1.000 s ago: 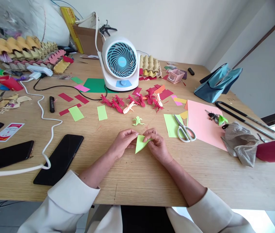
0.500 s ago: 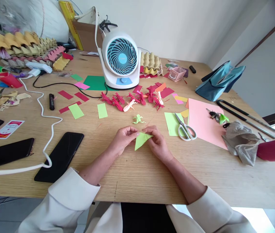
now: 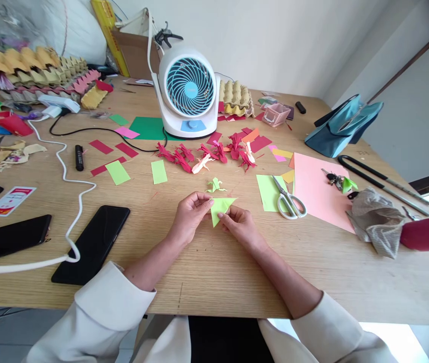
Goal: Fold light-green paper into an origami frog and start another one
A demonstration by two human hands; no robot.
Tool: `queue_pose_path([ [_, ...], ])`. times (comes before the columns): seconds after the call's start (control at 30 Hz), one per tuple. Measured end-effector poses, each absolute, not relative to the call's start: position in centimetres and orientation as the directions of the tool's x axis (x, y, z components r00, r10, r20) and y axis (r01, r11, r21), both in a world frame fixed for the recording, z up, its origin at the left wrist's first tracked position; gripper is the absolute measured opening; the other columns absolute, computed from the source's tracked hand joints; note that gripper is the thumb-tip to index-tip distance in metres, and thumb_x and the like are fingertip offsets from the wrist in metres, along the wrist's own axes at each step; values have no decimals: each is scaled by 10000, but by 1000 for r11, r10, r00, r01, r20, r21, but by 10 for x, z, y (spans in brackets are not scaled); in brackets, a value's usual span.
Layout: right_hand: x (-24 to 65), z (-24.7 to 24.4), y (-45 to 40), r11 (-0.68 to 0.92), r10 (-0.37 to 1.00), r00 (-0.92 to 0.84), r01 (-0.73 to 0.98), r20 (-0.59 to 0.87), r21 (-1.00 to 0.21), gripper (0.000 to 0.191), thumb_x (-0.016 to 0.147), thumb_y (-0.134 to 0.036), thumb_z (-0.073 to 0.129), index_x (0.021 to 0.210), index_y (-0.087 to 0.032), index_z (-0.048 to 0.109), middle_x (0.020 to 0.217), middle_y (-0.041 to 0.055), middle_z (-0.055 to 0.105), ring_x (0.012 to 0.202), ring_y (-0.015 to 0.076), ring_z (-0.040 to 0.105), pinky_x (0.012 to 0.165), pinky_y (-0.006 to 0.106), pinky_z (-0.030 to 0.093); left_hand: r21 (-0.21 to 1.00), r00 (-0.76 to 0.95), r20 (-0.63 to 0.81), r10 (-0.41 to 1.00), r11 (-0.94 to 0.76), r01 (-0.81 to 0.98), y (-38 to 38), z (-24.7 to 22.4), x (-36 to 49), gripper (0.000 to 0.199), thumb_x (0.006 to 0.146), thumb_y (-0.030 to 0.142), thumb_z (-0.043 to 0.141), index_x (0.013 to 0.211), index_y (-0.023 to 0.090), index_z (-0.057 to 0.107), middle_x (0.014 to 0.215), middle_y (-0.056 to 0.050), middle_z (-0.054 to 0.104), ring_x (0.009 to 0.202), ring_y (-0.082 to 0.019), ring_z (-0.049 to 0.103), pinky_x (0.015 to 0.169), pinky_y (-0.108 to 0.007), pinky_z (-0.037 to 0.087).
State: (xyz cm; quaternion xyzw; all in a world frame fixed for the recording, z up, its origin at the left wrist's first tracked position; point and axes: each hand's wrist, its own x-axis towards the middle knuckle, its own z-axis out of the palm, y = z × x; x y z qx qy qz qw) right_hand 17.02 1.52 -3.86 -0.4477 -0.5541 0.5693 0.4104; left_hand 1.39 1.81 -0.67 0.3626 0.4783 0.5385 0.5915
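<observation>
Between my hands is a light green piece of paper (image 3: 220, 205), folded into a triangle with one corner pointing down toward me. My left hand (image 3: 190, 216) pinches its left side between thumb and fingers. On its lower right edge, my right hand (image 3: 242, 225) grips with the thumb on top. Just beyond the paper stands a small folded green paper figure (image 3: 216, 185) with thin legs. Farther back lies a row of red folded paper figures (image 3: 182, 160), with a pale pink one (image 3: 202, 164) among them.
White-handled scissors (image 3: 290, 199) lie right on a green sheet, beside a large pink sheet (image 3: 320, 194). Left are green paper pieces (image 3: 159, 172), a black marker (image 3: 79, 158), a phone (image 3: 91, 244) and a white cable (image 3: 81, 206). A white fan (image 3: 189, 93) stands behind.
The green triangle has turned so its long edge lies level at the top. My right hand has shifted down, its thumb now on the lower right edge. My left hand moved slightly away from me.
</observation>
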Motion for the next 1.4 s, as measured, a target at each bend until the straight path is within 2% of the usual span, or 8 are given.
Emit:
queue_pose_path([
  [0.13,169,-40,16,-45,976,-215,-24,-38,-999,449,767,-589,698,636,-200,516,537,-35,502,487,96,396,479,250,296,956,71,-212,975,222,-191,17,-10,14,412,643,466,821,862,163,648,806,-8,685,723,-154,643,612,-267,557],
  [0.27,169,-35,16,-48,983,-179,-53,-38,-997,461,735,-606,713,637,-195,531,527,-38,493,483,90,383,480,249,293,975,163,-218,962,220,7,16,-15,11,395,685,520,780,722,150,645,663,4,633,614,-135,605,572,-259,546],
  [0.37,169,-32,16,-54,985,-165,-45,-46,-998,450,728,-588,726,641,-190,535,537,-37,501,491,88,390,494,249,305,980,169,-194,966,185,68,16,-18,10,379,714,515,760,701,155,641,629,10,614,588,-129,597,568,-254,547],
  [1.13,170,-35,17,-64,979,-198,-64,-50,-996,452,727,-612,726,712,-208,523,580,-40,517,509,99,438,491,247,355,967,149,-243,959,252,-46,18,-17,11,424,627,524,812,686,153,616,652,1,632,583,-114,586,545,-242,532],
  [1.4,173,-33,15,-49,971,-234,-11,-45,-999,428,787,-605,676,720,-201,551,589,-33,531,532,107,457,530,249,381,979,75,-195,978,198,-42,16,-11,13,388,627,485,818,648,155,613,574,29,533,539,-89,487,442,-185,427],
])
